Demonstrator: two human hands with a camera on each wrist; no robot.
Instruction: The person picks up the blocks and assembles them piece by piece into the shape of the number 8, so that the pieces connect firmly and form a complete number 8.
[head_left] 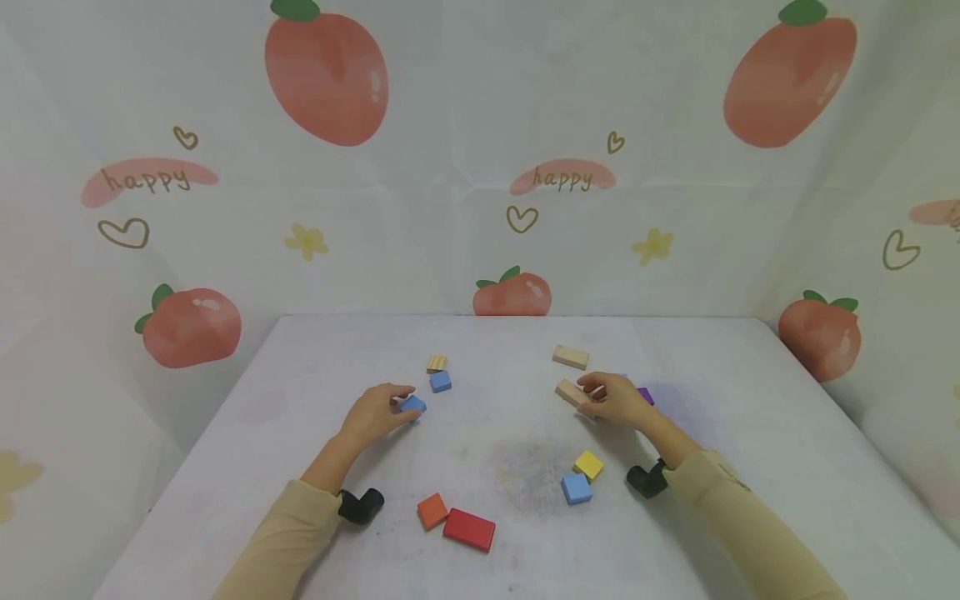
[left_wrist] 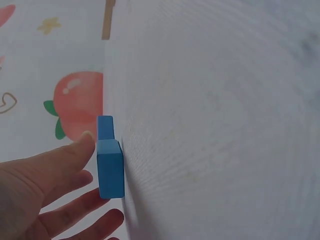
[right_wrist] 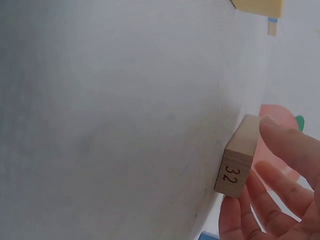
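Note:
My left hand reaches over a small blue block, its thumb and fingers loosely spread around it. In the left wrist view the thumb sits just above this blue block, and the other fingers lie along its far side. My right hand is at one end of a plain wooden block. The right wrist view shows the number 32 on the end of this wooden block, with loosely bent fingers beside it and the thumb at its upper edge. Both blocks lie on the table.
Beyond the left hand are another blue block and a striped block. A second wooden block lies farther back. A purple block is partly hidden. Nearer are orange, red, yellow and blue blocks.

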